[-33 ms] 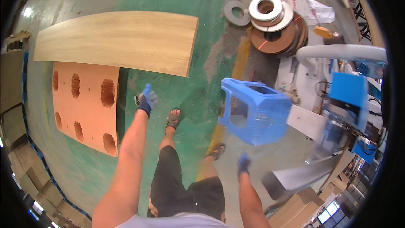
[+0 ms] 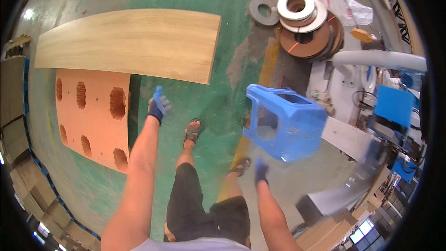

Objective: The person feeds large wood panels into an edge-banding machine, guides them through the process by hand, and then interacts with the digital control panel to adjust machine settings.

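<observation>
Blue plastic stool tilted just above right hand, apart; that grip unclear. Left hand grasps nothing.

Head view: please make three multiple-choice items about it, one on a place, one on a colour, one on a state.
1. Where does the wood panel lie?
A. on the floor, beyond the left hand
B. on top of the stool
C. leaning on the machine

2. What colour is the stool?
A. red
B. blue
C. white

3. How is the stool positioned?
A. upright on its legs
B. tipped, with its open underside facing up
C. stacked on another stool

Answers:
1. A: the panel lies flat on the green floor, above the left hand in the picture.
2. B: its plastic body is plainly blue.
3. B: its open underside faces up, and it is tilted near the right hand, which does not grip it.
</observation>
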A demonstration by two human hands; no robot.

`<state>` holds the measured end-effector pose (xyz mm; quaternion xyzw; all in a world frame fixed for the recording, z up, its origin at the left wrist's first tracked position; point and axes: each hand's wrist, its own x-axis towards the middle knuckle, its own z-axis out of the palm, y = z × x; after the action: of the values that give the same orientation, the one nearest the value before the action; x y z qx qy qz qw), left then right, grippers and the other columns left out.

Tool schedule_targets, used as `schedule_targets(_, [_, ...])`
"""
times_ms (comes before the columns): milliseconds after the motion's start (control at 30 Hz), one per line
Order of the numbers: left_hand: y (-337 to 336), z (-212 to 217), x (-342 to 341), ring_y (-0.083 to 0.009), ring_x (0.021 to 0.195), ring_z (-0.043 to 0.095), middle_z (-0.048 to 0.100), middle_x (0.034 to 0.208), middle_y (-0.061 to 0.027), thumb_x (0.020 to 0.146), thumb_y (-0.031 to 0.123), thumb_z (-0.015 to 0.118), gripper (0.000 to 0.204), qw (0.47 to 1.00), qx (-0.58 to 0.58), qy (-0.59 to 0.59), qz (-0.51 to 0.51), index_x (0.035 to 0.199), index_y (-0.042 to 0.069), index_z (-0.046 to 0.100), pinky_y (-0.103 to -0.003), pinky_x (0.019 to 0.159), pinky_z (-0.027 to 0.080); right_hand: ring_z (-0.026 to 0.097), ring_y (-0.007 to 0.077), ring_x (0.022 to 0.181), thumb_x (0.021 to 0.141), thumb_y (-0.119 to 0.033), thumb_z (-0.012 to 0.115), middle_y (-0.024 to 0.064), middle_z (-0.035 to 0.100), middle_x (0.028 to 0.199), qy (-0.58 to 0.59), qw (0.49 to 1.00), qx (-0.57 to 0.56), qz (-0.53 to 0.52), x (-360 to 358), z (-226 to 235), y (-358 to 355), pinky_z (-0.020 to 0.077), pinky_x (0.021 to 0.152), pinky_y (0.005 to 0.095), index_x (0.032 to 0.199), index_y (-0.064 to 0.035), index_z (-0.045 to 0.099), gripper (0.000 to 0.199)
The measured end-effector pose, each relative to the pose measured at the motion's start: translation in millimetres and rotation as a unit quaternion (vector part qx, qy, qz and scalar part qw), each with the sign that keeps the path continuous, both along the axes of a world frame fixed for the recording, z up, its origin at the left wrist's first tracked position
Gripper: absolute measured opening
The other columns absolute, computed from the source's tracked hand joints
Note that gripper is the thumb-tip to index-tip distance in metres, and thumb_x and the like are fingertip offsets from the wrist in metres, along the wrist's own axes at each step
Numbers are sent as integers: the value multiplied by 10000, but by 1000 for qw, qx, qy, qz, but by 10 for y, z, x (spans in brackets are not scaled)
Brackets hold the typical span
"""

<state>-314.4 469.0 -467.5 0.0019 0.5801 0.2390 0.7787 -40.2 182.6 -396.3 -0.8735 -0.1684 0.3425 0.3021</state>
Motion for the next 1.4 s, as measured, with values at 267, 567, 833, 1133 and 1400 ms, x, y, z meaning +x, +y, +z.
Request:
schedule_targets(267, [1003, -851, 134, -231, 1011, 549, 563, 1129, -73, 724, 522, 640, 606, 993, 66, 74, 63, 1161, 124, 503, -503, 886, 400, 458, 398, 1103, 830, -387, 519, 311, 405, 1234, -184, 982, -27, 12, -298, -1385, 3020, 384, 926, 397, 1263, 109, 290, 697])
schedule_targets(567, [358, -928, -502, -270, 1128, 458, 491, 1224, -78, 839, 273, 588, 438, 960, 135, -117, 217, 1206, 71, 461, -439, 995, 337, 448, 334, 1139, 845, -302, 534, 254, 440, 1233, -138, 986, 79, -45, -1123, -1574, 2116, 359, 951, 360, 1279, 51, 314, 601])
schedule_targets(833, [-391, -333, -1048, -285, 1158, 432, 464, 1258, -92, 850, 282, 570, 484, 965, 95, -119, 211, 1252, 61, 418, -463, 997, 322, 573, 137, 858, 739, -104, 680, 70, 604, 981, 561, 823, 63, -64, -1186, -745, 1046, 472, 772, 305, 1078, 8, 551, 380])
schedule_targets(1133, [-1509, 1327, -1556, -266, 1131, 454, 480, 1248, -80, 840, 275, 566, 456, 978, 131, -43, 155, 1232, 75, 449, -448, 971, 348, 563, 113, 846, 743, -194, 704, 80, 628, 955, 373, 922, 92, 33, -1785, 1201, -285, 458, 752, 281, 1056, 27, 570, 407])
schedule_targets(1400, [-2160, 2779, -1324, -282, 1112, 463, 476, 1243, -112, 846, 333, 524, 497, 970, 220, -82, 70, 1244, 53, 425, -452, 929, 387, 547, 150, 923, 759, -138, 685, 84, 577, 1067, 381, 896, 227, -31, -1329, 3351, -759, 431, 839, 286, 1156, 41, 490, 476])
